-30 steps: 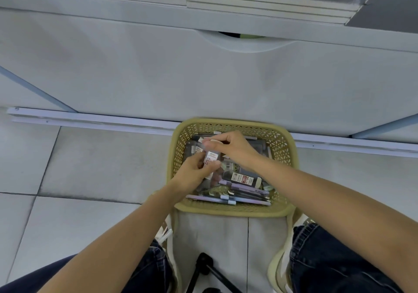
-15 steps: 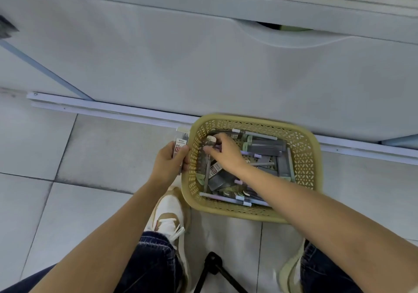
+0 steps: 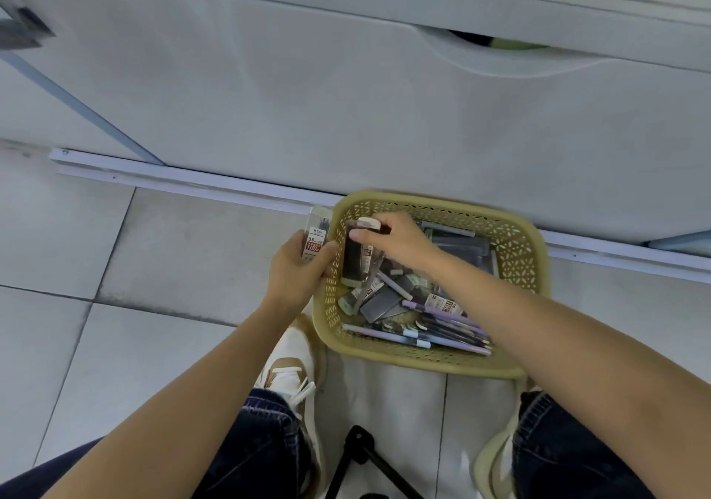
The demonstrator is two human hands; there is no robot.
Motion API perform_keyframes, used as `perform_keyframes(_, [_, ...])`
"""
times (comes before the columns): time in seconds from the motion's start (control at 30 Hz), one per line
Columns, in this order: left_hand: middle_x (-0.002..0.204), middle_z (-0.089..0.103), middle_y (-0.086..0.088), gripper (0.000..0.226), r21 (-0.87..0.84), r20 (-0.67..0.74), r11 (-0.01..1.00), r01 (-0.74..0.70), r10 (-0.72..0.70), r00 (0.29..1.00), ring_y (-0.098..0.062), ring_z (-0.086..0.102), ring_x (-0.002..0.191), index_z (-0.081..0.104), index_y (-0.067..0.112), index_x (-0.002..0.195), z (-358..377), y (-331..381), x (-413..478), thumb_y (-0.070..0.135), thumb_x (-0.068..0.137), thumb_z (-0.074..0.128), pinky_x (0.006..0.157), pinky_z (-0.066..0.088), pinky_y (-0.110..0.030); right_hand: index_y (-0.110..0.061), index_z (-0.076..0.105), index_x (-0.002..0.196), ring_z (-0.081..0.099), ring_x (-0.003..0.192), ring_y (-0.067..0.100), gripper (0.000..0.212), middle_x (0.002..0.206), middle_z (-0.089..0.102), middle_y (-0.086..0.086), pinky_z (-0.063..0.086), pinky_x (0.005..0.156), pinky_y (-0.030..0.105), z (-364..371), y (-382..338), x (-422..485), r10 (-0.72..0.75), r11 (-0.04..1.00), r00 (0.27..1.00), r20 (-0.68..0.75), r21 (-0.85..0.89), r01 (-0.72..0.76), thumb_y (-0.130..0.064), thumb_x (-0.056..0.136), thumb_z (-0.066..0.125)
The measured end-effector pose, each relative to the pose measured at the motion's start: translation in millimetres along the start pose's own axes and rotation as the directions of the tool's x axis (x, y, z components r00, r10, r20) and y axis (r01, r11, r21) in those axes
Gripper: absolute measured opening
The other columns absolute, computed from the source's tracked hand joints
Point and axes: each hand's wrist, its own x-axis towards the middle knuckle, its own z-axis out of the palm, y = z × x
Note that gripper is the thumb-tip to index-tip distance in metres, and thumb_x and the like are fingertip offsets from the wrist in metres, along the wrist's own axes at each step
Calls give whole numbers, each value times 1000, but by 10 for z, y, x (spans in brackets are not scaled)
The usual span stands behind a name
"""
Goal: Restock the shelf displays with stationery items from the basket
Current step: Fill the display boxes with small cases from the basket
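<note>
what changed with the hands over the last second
The left hand carried its labelled pack out past the left rim of the basket. The right hand reached in and took hold of a dark pack. The left grip and the basket stayed.

Basket [image 3: 515, 252] on floor [image 3: 154, 252] before cabinet [image 3: 307, 94], pens [image 3: 442, 335] inside.

Pale tiled floor [image 3: 115, 344] across the near half, dark grout lines between tiles. On the far side, white panel [image 3: 307, 94] with a curved cutout [image 3: 500, 42] at upper right, white rail [image 3: 192, 181] along its foot. Grey-blue strut [image 3: 77, 102] slanting down at far left. Near centre, white-and-tan shoe [image 3: 292, 360] under dark jeans [image 3: 269, 441]; black tripod [image 3: 361, 448] just right of it; pale shoe [image 3: 492, 460] near right.
</note>
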Motion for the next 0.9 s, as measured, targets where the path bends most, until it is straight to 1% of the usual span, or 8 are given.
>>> perform_keyframes(0.07, [78, 71, 4, 29, 36, -68, 998, -44, 46, 997, -10, 68, 72, 62, 22, 91, 95, 98, -64, 43, 77, 77, 64, 55, -25, -4, 67, 84, 47, 47, 2, 34, 55, 54, -9, 37, 51, 20, -99, -92, -76, -16, 999, 1000, 4, 52, 16, -38, 87, 70])
perform_keyframes(0.17, [80, 71, 6, 44, 66, 3, 992, -111, 111, 994, -10, 69, 75, 60, 23, 94, 236, 277, -160, 42, 65, 86, 67, 55, -25, -19, 65, 81, 48, 42, 2, 19, 49, 56, -11, 38, 43, 17, -188, -244, -190, -36, 989, 999, -1, 141, 36, -37, 85, 72])
perform_keyframes(0.33, [73, 70, 5, 29, 119, 57, 972, -201, 195, 979, -9, 65, 67, 62, 21, 86, 197, 576, -239, 26, 70, 85, 62, 52, -24, -19, 62, 81, 45, 44, 8, 26, 50, 52, -7, 37, 43, 20, -406, -531, -392, -58, 977, 998, 10, 204, 55, -41, 80, 77])
perform_keyframes(0.43, [69, 71, 7, 11, -75, 124, 978, -195, 203, 971, -7, 65, 60, 66, 18, 85, 111, 736, -322, 13, 82, 75, 54, 49, -21, -14, 60, 81, 43, 43, 7, 29, 57, 55, -1, 35, 41, 19, -586, -712, -528, -117, 970, 993, 11, 214, 112, -35, 76, 79])
perform_keyframes(0.57, [86, 77, -2, 9, -318, 167, 938, -140, 201, 965, -15, 73, 71, 69, 12, 97, 44, 931, -491, 10, 89, 66, 54, 53, -20, -13, 63, 100, 47, 44, 5, 22, 75, 63, 8, 38, 40, 17, -830, -947, -714, -173, 970, 985, -16, 169, 173, -22, 83, 75])
perform_keyframes(0.63, [96, 76, -8, 17, -374, 220, 917, -136, 230, 948, -19, 73, 80, 68, 9, 106, 37, 1024, -576, 11, 89, 66, 60, 55, -22, -12, 65, 108, 47, 45, 4, 24, 73, 62, 4, 39, 42, 17, -903, -1067, -811, -202, 972, 979, 1, 124, 200, -18, 86, 73])
perform_keyframes(0.7, [100, 75, -10, 22, -419, 276, 900, -119, 251, 928, -21, 73, 84, 67, 8, 109, 50, 1123, -670, 13, 87, 67, 64, 56, -25, -11, 69, 102, 46, 46, 5, 16, 69, 61, 2, 38, 44, 17, -923, -1176, -911, -243, 967, 969, 34, 92, 240, -15, 87, 71])
perform_keyframes(0.9, [94, 75, -5, 32, -483, 298, 865, -135, 307, 904, -16, 72, 79, 68, 11, 106, 15, 1474, -911, 22, 77, 72, 61, 55, -23, -5, 66, 95, 46, 49, 5, 15, 66, 55, 2, 37, 47, 18, -987, -1548, -1209, -359, 932, 933, 17, 57, 358, -17, 88, 70])
